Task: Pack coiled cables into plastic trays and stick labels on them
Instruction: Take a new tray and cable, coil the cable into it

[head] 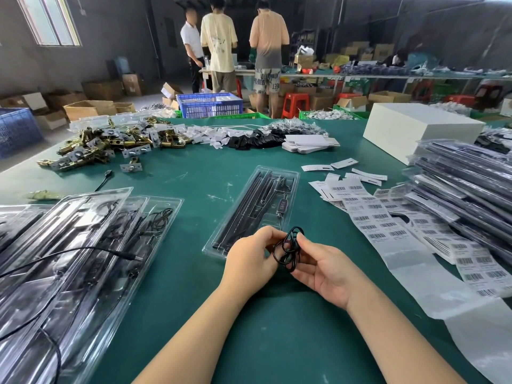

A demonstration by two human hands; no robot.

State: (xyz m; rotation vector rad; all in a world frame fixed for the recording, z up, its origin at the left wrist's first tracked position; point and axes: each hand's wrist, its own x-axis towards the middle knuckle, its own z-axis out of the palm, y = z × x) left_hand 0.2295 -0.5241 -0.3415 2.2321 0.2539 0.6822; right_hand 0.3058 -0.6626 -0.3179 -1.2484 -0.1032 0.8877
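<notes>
- Both hands meet just in front of the open tray (221,246), working a small black cable (288,249) into loops above the green table (194,286).
- Left hand (250,261): fingers curled, pinching the coil from its side.
- Right hand (322,270): palm up, thumb and fingertips closed on the coil's other edge.
- The cable runs up into the tray, seemingly tied to the black controller (282,204) beside the long black strips.
- To do this well, I'd say: keep loops even and tight, hold the bundle pinched so it can't spring open, then seat it in the free pocket at the tray's near end.
- Labels (368,217) wait just right, untouched; filled trays (83,245) stacked left.
</notes>
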